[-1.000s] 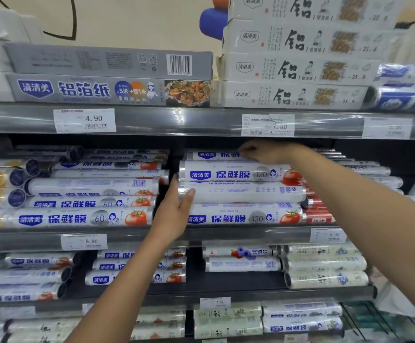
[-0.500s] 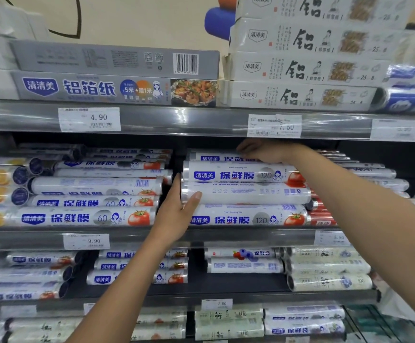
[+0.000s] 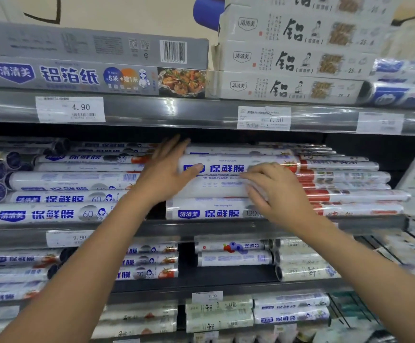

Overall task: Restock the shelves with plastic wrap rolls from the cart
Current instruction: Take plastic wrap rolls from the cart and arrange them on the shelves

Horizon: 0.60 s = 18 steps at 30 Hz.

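Observation:
A stack of plastic wrap rolls [image 3: 222,168], white with blue labels and a tomato picture marked 120, lies lengthwise on the middle shelf [image 3: 201,229]. My left hand [image 3: 166,172] presses flat against the stack's left end, with its thumb on the front of the upper roll. My right hand [image 3: 273,189] rests on the front of the middle roll [image 3: 213,188], fingers bent loosely over it and pointing left. Neither hand carries a roll. The cart is out of view.
Similar rolls marked 60 [image 3: 53,214] fill the shelf to the left, red-ended rolls [image 3: 345,194] the right. Foil boxes [image 3: 77,75] stand on the upper shelf [image 3: 176,112], close above the stack. More rolls [image 3: 236,258] lie on the lower shelves.
My right hand came down from the top back of the stack to the front of the middle roll. My left hand slid up along the stack's left end. The view moved closer.

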Motion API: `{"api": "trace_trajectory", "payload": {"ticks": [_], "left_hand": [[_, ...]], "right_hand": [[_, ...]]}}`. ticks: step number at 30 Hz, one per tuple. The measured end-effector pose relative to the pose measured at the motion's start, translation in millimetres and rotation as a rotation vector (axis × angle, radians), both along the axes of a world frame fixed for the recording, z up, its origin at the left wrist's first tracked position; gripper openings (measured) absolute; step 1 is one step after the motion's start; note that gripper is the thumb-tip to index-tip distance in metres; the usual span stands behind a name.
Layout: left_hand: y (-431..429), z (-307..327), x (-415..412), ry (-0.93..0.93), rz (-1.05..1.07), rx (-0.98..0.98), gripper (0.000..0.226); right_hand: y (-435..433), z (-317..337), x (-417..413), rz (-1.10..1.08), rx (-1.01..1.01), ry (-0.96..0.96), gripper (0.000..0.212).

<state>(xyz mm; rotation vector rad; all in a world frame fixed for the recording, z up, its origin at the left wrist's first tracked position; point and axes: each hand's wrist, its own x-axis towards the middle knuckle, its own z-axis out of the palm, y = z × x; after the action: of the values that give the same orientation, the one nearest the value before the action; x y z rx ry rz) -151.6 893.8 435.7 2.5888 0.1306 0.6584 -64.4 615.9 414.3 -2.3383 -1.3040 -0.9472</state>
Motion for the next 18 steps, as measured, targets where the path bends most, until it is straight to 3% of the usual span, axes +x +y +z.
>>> {"api": "trace_trajectory", "payload": {"ticks": [4,9,14,18], "left_hand": [[10,17,23,0.204,-0.063,0.179,0.084],[15,22,27,0.238,-0.118,0.185,0.074],[17,23,27,0.229,-0.161,0.197,0.068],[20,22,28,0.233,-0.169,0.181,0.066]], "right_hand": [[-7,-41,-17,-0.233,-0.134,-0.01,0.062],[-3,-45,-20,-0.25,-0.052,-0.016,0.055],[4,-47,-19,-0.3,-0.096,-0.024,0.067],[0,-50,-28,-0.281,-0.023,-0.062,0.058]]}}
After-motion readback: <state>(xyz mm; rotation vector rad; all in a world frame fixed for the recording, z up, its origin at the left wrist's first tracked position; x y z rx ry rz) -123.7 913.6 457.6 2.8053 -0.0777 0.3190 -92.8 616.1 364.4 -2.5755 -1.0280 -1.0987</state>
